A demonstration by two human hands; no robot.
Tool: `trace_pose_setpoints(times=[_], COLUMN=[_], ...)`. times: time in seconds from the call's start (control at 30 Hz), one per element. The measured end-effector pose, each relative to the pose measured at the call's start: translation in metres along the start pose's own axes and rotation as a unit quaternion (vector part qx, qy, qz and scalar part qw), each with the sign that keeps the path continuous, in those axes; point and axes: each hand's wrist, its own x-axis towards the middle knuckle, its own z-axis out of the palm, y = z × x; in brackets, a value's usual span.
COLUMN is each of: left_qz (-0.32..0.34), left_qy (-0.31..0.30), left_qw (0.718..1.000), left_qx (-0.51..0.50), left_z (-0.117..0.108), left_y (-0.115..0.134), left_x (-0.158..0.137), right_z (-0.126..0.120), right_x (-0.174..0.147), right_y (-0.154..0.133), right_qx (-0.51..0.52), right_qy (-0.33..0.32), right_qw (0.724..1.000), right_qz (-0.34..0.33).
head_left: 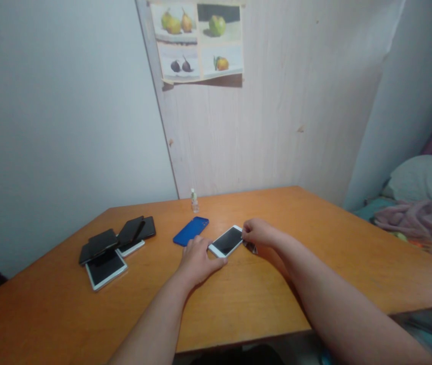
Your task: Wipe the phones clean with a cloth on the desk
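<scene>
The left hand's (200,261) thumb and fingers are standing apart, bracing the near-left end of a white phone (228,241) between them. The right hand's (259,233) fingers are pressing together at the opposite end, and a small dark item (252,248) is poking out beneath them; it seems pinched there, though it is too blurred to name. The phone is lying between the two hands, its dark screen facing up. Just beyond the left fingertips a blue case (191,231) is resting flat, and farther past them a small clear bottle (194,201) is standing upright. Well to the left of those fingers, several dark devices (104,242) are overlapping in a pile, with a white-framed tablet (105,269) lying on the near side. An orange-brown table (246,301) is bearing everything, and far beyond the fingers a fruit poster (201,43) is hanging.
</scene>
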Motion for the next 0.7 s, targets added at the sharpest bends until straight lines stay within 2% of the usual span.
trace_pose_setpoints(times=[0.1,0.23,0.33,0.53,0.63,0.7], left_qz=[0.000,0.005,0.007,0.011,0.012,0.009], left_qy=[0.005,0.009,0.013,0.011,0.014,0.015], left_qw=[1.000,1.000,1.000,1.000,1.000,1.000], left_qx=[-0.001,-0.013,-0.014,-0.013,-0.013,-0.013], left_z=[0.002,0.003,0.003,0.001,0.002,0.002], left_y=[-0.001,-0.001,-0.001,0.000,-0.001,-0.001], left_x=[0.000,0.000,-0.001,0.000,0.000,0.000], right_z=[0.000,0.015,0.019,-0.003,-0.005,0.002], right_x=[-0.004,-0.017,-0.019,-0.004,-0.005,-0.011], right_y=[-0.007,-0.032,-0.035,-0.003,-0.006,-0.016], right_qx=[-0.014,0.009,0.051,-0.012,-0.021,-0.011], right_qy=[-0.001,-0.068,-0.109,-0.009,-0.005,-0.030], right_qw=[1.000,0.993,0.983,1.000,1.000,0.999], right_qz=[-0.011,-0.100,-0.138,0.013,0.014,-0.026])
